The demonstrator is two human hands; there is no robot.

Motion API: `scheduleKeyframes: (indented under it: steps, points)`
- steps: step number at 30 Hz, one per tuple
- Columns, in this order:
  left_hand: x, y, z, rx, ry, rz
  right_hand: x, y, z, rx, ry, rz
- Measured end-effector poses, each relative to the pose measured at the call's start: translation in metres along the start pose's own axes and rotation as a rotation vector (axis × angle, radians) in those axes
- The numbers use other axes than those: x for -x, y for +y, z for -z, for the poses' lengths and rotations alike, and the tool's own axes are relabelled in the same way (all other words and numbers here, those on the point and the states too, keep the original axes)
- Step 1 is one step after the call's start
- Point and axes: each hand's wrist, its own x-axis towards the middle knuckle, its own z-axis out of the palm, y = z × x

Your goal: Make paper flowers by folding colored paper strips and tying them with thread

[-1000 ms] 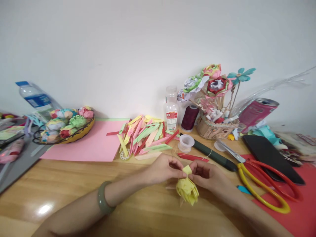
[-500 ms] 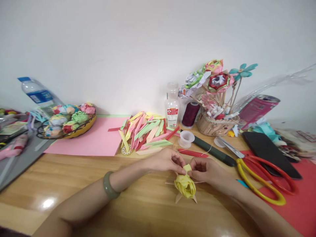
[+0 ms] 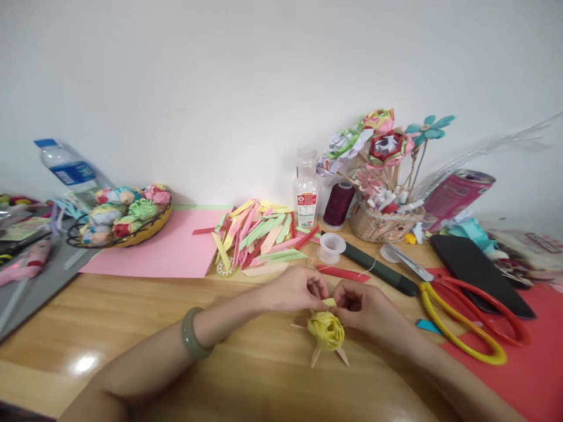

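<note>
A yellow paper flower with several thin peach strips sticking out from under it is between my hands, just over the wooden table. A small pale yellow paper strip stands at its far edge. My left hand pinches at the left side of this strip, and a green bangle is on that wrist. From the right, my right hand is closed on the strip with thumb and curled fingers. The fingertips hide where strip and flower meet.
Behind my hands lie a heap of folded paper strips, a white spool and a dark green tool. Scissors rest on red paper at right. Further back stand a clear bottle, purple thread and a flower basket.
Both hands and the flower have shifted slightly left. My fingers have closed in lower around the yellow strip, so less of it shows above the flower.
</note>
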Motion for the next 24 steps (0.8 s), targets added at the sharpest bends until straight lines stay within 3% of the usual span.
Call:
scheduleKeyframes:
  steps: [8,10,13,16,20,24]
  points:
    - [0.007,0.005,-0.003,-0.214,0.082,-0.101,0.007,-0.004,-0.001,0.171,-0.021,0.140]
    - [0.008,0.009,0.000,-0.113,0.071,-0.108,0.009,-0.003,0.002,0.352,0.081,0.276]
    - [0.007,0.015,0.006,0.266,0.052,0.001,0.013,0.003,0.008,0.593,0.282,0.589]
    - [0.006,0.016,0.009,0.513,0.057,0.075,0.016,0.008,0.014,0.715,0.363,0.811]
    - [0.007,0.016,0.007,0.496,-0.015,0.018,0.018,0.008,0.017,0.771,0.364,0.908]
    - [0.009,0.016,0.004,0.538,-0.008,-0.070,0.019,0.004,0.015,0.796,0.505,0.917]
